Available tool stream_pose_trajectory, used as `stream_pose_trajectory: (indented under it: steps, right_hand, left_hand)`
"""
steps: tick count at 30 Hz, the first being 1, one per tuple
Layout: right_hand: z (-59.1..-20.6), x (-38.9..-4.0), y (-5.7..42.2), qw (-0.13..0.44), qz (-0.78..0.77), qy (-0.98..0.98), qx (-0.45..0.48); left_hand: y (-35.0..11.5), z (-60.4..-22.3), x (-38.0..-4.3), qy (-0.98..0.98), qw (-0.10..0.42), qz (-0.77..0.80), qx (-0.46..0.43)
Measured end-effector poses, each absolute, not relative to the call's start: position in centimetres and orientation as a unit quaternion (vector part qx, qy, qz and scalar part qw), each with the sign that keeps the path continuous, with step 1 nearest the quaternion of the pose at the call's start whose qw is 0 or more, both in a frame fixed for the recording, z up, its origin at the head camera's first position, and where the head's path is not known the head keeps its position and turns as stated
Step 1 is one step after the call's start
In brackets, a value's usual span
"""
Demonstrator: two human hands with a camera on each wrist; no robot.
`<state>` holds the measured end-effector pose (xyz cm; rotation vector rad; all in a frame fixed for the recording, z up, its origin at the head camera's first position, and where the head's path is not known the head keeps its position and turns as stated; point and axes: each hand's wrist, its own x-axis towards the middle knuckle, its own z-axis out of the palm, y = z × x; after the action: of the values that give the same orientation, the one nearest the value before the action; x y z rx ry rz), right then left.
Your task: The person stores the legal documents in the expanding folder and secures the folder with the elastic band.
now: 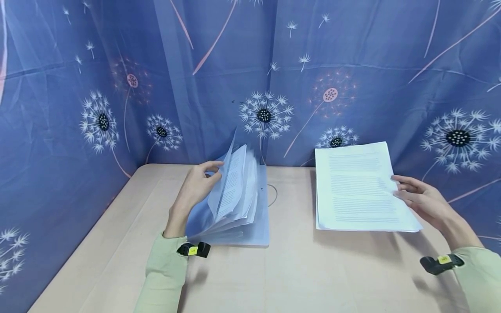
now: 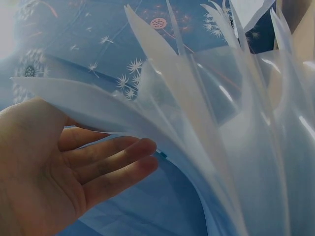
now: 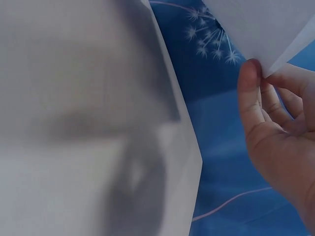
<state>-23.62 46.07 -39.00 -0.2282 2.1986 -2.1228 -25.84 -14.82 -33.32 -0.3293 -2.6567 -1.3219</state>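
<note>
A blue clear-pocket folder [image 1: 261, 232] lies spread on the table at centre left, its pockets fanned upward with printed pages inside. My left hand [image 1: 197, 184] is at the left side of the raised pockets. In the left wrist view a pocket [image 2: 88, 96] covers the thumb, while the other fingers [image 2: 123, 172] reach out below it. My right hand [image 1: 426, 202] pinches the right edge of a stack of printed paper [image 1: 354, 187] between thumb and fingers. That stack is tilted up toward me; one paper corner [image 3: 275, 44] shows in the pinch in the right wrist view.
A pale wooden table [image 1: 305, 274] carries everything. Blue cloth with dandelion prints [image 1: 219, 87] hangs along its back and left side. A thin ring mark [image 1: 275, 195] shows on the table right of the folder. Each wrist wears a black camera [image 1: 442, 263] over a green sleeve.
</note>
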Motion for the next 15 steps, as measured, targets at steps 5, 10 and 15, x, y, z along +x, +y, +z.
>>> stream_pose_trajectory:
  steps: [5,10,15]
  right_hand:
    - [-38.7,-23.9,45.1,0.032,-0.683,0.725,-0.083]
    - [-38.4,-24.2,43.8,0.031,-0.699,0.707,-0.102]
    - [-37.9,-24.3,42.5,0.021,-0.687,0.721,-0.082]
  left_hand:
    - [-14.8,-33.2,-25.8,-0.887,0.08,-0.442,-0.11]
    - [-15.0,-33.2,-25.8,-0.884,0.08,-0.447,-0.109]
    - [-15.1,-33.2,-25.8,-0.88,0.083,-0.454,-0.108]
